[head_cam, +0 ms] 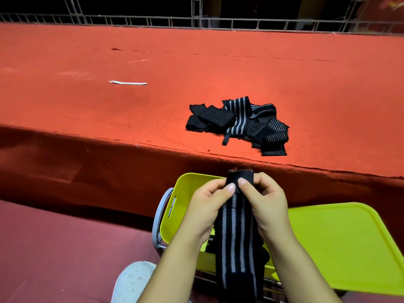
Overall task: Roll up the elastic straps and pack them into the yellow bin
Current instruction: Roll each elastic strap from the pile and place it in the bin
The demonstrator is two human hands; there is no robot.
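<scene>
A black elastic strap [237, 241] with grey stripes hangs down between my hands over the yellow bin [185, 193]. My left hand [207, 204] and my right hand [264, 202] both pinch its top end, which is folded over into a small roll, thumbs on the near face. A heap of several more black striped straps [240, 122] lies on the red carpeted platform beyond, near its front edge. Dark strap material shows inside the bin below my wrists.
The bin sits in a grey metal wire frame [158, 219]. A yellow lid [341, 246] lies to its right. A thin white strip [127, 82] rests on the red platform [87, 106] at the left. A pale shoe [133, 281] is at the bottom. Metal railing runs along the back.
</scene>
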